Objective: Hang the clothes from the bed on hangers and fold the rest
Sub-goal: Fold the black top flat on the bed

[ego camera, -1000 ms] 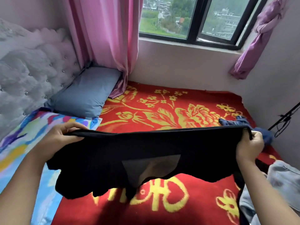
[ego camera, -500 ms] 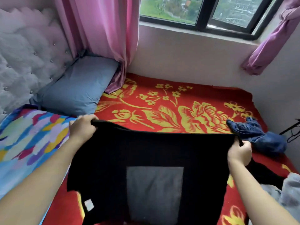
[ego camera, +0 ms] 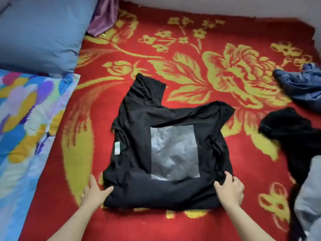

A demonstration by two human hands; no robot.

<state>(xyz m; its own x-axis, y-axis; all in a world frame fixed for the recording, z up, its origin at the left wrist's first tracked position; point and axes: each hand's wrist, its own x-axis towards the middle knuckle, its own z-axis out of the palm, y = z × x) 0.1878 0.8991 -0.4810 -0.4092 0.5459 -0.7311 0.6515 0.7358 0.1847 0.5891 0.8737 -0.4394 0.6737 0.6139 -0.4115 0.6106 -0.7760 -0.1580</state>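
A black T-shirt (ego camera: 173,190) with a grey square print lies spread flat on the red and yellow flowered blanket (ego camera: 191,70), one sleeve pointing away from me and a white label showing on its left side. My left hand (ego camera: 94,192) rests flat at the shirt's near left corner, fingers apart on the blanket and thumb on the cloth. My right hand (ego camera: 230,188) lies on the near right corner with spread fingers. Neither hand is closed around the fabric.
A crumpled blue denim garment (ego camera: 300,86), a black garment (ego camera: 291,134) and a grey-blue one (ego camera: 309,192) lie at the right. A blue pillow (ego camera: 40,32) and a colourful pillow (ego camera: 26,122) lie on the left. The purple curtain end (ego camera: 104,16) touches the bed.
The shirt, held up stretched between both hands before, now lies flat on the blanket. Both hands came down to its near corners, and my view tilted down.
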